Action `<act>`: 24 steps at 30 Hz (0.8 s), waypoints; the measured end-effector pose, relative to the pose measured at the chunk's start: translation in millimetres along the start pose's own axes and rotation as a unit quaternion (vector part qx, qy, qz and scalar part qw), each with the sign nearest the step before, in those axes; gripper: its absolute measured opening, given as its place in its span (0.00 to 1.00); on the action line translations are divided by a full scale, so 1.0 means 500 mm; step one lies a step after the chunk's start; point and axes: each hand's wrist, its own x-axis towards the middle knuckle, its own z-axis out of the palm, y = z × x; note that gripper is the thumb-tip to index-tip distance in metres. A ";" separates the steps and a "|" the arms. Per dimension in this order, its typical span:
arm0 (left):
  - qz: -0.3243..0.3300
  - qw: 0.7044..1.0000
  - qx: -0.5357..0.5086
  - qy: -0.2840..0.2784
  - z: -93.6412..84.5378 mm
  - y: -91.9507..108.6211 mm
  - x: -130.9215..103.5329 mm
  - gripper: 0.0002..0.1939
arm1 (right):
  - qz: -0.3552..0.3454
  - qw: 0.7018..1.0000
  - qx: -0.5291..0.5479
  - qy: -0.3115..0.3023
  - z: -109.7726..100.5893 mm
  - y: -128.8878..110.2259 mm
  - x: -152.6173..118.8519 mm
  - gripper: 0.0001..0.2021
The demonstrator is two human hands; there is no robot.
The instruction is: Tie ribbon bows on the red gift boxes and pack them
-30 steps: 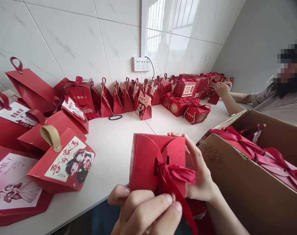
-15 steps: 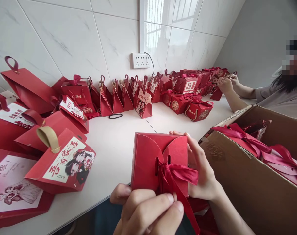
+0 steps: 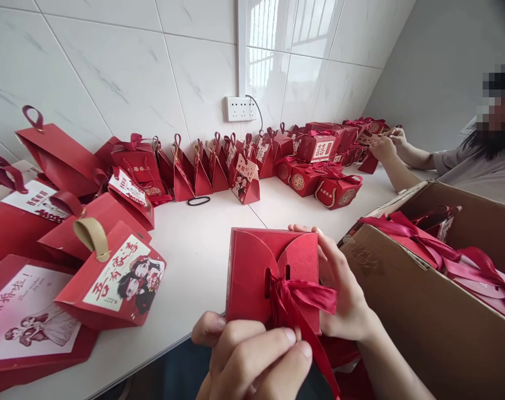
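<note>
A red gift box (image 3: 252, 272) is held up in front of me near the table's front edge. Two curved flaps meet on its top, with a slot on either side of the seam. A dark red satin ribbon (image 3: 310, 297) passes through there, one tail hanging down to the right. My right hand (image 3: 346, 289) grips the box from its right side, some fingers hidden behind it. In front of the box, the curled fingers of my left hand (image 3: 252, 355) are closed on the ribbon; the part inside them is hidden.
Finished red boxes (image 3: 210, 172) line the white tabletop (image 3: 185, 244) by the tiled wall; larger ones (image 3: 114, 278) crowd the left. An open cardboard carton (image 3: 402, 300) with ribboned boxes stands at right. Beyond it, a co-worker's hands (image 3: 388, 144) handle a red box. A black band (image 3: 198, 200) lies mid-table.
The view has shifted slightly, so the surroundings sit a little lower and further right at the left side. Both hands keep their hold on the box and ribbon.
</note>
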 end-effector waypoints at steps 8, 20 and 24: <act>-0.551 0.784 -0.281 0.055 0.014 -0.090 0.051 0.09 | 0.098 0.995 0.018 -0.002 -0.040 0.012 0.003 0.48; -0.584 0.755 -0.281 -0.097 0.094 -0.109 0.011 0.17 | 0.353 0.776 0.504 0.140 -0.083 0.018 0.016 0.24; -0.547 0.778 -0.277 -0.135 0.087 -0.088 0.017 0.16 | 0.337 0.799 0.490 0.092 -0.079 0.013 0.024 0.28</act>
